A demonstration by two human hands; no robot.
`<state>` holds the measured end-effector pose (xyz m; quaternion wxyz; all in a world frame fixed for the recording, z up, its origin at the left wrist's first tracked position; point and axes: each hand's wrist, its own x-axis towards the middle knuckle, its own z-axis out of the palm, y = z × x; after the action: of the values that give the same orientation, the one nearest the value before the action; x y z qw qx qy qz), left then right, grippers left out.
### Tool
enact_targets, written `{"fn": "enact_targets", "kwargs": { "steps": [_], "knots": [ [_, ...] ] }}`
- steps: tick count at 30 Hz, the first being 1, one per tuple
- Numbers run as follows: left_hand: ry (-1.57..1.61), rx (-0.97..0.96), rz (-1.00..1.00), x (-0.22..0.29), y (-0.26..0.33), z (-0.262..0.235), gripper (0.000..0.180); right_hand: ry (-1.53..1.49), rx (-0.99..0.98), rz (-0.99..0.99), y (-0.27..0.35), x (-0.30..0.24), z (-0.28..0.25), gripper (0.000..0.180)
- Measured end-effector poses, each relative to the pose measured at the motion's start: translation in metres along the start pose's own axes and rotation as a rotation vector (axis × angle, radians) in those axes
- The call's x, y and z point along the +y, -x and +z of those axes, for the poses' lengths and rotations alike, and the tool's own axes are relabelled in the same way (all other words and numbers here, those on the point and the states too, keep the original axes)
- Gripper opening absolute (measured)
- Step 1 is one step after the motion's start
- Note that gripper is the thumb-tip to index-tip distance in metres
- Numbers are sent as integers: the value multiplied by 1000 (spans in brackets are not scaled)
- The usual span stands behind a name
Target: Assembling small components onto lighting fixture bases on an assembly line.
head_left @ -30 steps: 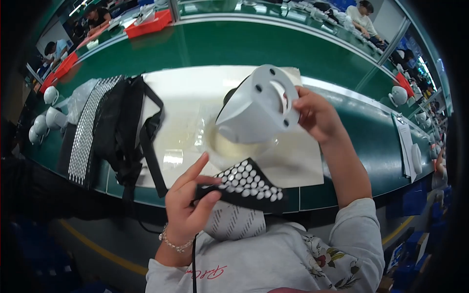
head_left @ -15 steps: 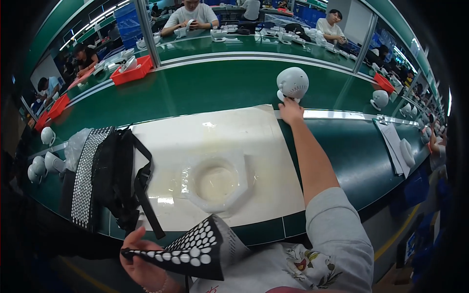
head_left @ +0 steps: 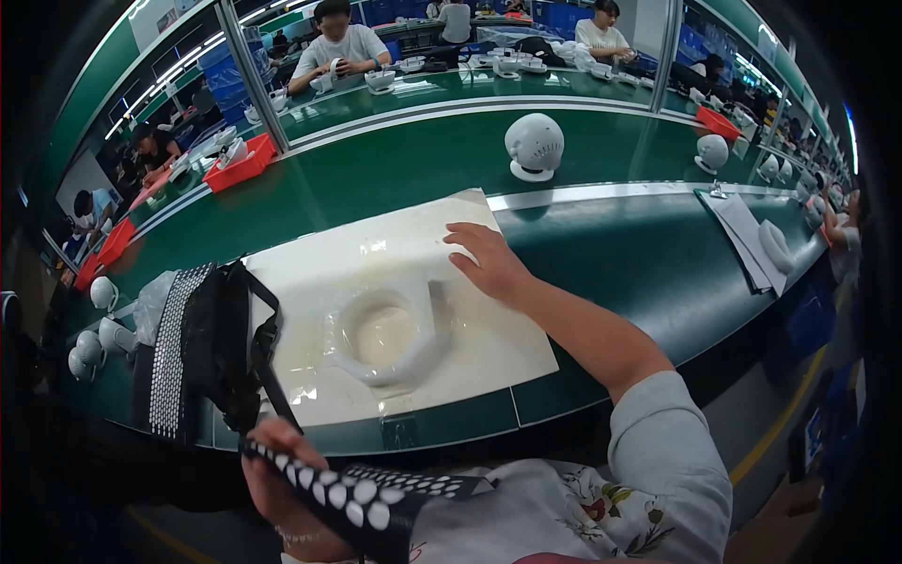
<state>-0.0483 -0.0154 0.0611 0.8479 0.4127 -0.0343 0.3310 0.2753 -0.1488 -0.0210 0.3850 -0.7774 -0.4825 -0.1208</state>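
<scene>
My left hand [head_left: 282,489] is closed on the edge of a black flexible sheet with white oval dots [head_left: 362,498], held low against my body. My right hand [head_left: 493,268] is over the upper right part of a pale board [head_left: 503,352], fingers apart and holding nothing. On the board sits a white octagonal holder [head_left: 421,343] with a round hollow, fixed with clear tape. Beyond my right hand, a round white device on a base [head_left: 534,143] stands upright on the far green surface, apart from my fingers.
Left of the board lie black straps [head_left: 225,329], a white-dotted black piece [head_left: 174,357] and a clear plastic bag [head_left: 150,305]. More white devices [head_left: 89,348] stand at far left. A clipboard [head_left: 742,240] lies at right. Red trays [head_left: 240,164] and people are across the bench.
My right hand has let go of the round white device and drawn back over the board. My left hand has shifted slightly, and the dotted sheet has tilted and folded lower. The view has turned slightly.
</scene>
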Motion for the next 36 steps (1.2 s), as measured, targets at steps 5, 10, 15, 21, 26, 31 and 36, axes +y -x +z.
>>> {"fn": "enact_targets", "kwargs": {
  "steps": [5,10,15,21,26,31,36],
  "knots": [
    [-297,95,-12,-33,-38,-13,27,-66,50,-98,-3,-2,-3,24],
    [-451,373,204,-10,-56,-54,26,-1311,-497,149,14,-16,5,68],
    [-411,302,221,29,-43,-4,37,-1514,-1190,18,55,-108,11,54],
    [-481,374,330,23,-43,-19,43,-803,-1165,-189,75,-124,4,27],
    [-466,-430,250,12,-31,-21,33,-293,-506,-759,106,-118,10,26],
    [-650,-102,215,-17,3,-39,42,-235,-631,-795,95,-107,4,51],
    [-862,133,244,-46,-5,-41,29,-914,-972,-78,55,-78,-1,90]
  ]
}}
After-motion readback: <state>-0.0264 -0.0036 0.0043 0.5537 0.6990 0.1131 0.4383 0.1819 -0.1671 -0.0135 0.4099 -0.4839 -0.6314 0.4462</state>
